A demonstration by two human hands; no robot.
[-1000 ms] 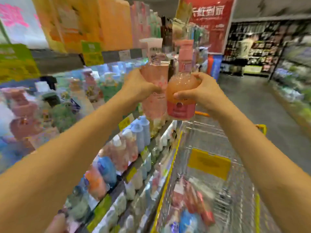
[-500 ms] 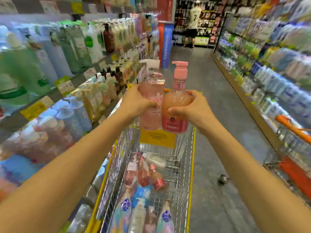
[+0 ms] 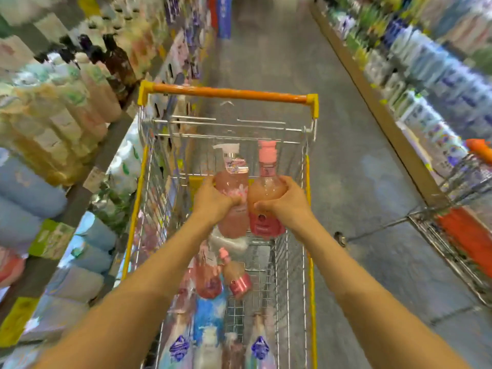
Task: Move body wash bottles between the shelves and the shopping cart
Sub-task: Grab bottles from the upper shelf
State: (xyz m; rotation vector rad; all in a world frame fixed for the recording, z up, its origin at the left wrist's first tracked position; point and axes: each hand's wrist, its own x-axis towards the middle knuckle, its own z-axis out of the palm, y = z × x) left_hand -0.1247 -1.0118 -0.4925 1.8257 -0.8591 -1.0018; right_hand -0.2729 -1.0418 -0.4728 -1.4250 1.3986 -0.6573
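My left hand [image 3: 211, 202] grips a clear pink body wash bottle with a white pump [image 3: 231, 179]. My right hand [image 3: 283, 202] grips a peach-pink bottle with a pink pump [image 3: 266, 193]. Both bottles stand upright, side by side and touching, held over the middle of the shopping cart [image 3: 229, 93]. Below them in the wire basket lie several bottles: a small pink one [image 3: 235, 275], a darker pink one [image 3: 209, 278], and blue and white ones [image 3: 210, 312] toward me.
Shelves packed with bottles [image 3: 61, 110] run close along the cart's left side. A second shelf row [image 3: 426, 67] lines the right of the grey aisle floor [image 3: 354, 182]. Another cart [image 3: 468, 214] with orange parts stands at the right edge.
My view swung from the left shelves down onto the cart. Both hands carried the two bottles away from the shelf and lowered them over the cart basket.
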